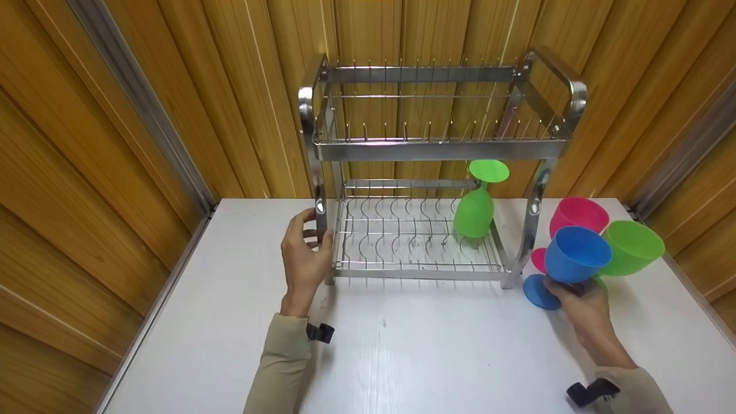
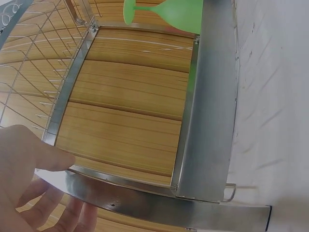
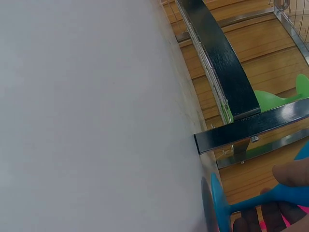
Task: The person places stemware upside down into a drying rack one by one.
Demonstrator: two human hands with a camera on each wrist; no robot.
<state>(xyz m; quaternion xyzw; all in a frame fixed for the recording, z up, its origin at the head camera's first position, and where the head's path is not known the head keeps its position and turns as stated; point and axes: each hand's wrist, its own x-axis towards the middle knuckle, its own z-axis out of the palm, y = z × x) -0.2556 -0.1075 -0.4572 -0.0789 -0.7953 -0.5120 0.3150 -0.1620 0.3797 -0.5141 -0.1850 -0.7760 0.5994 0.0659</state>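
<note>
A metal two-tier dish rack [image 1: 440,150] stands on the white table. My left hand [image 1: 306,253] holds its left front post, thumb on one side and fingers on the other, as the left wrist view also shows. My right hand [image 1: 587,310] grips a blue goblet [image 1: 578,259] by the stem at the rack's right. The goblet's round foot [image 3: 220,205] is close to the tabletop; whether it touches is unclear. Behind it stand a pink goblet [image 1: 577,215] and a green goblet [image 1: 635,250], mouths up. Another green goblet [image 1: 475,215] is upside down on the lower tier's right end.
The upper tier carries upright wire prongs [image 1: 405,131], and the lower tier has curved wire dividers [image 1: 397,236]. A wood-panelled wall [image 1: 253,115] rises directly behind the rack. The white table [image 1: 402,345] extends in front and to both sides.
</note>
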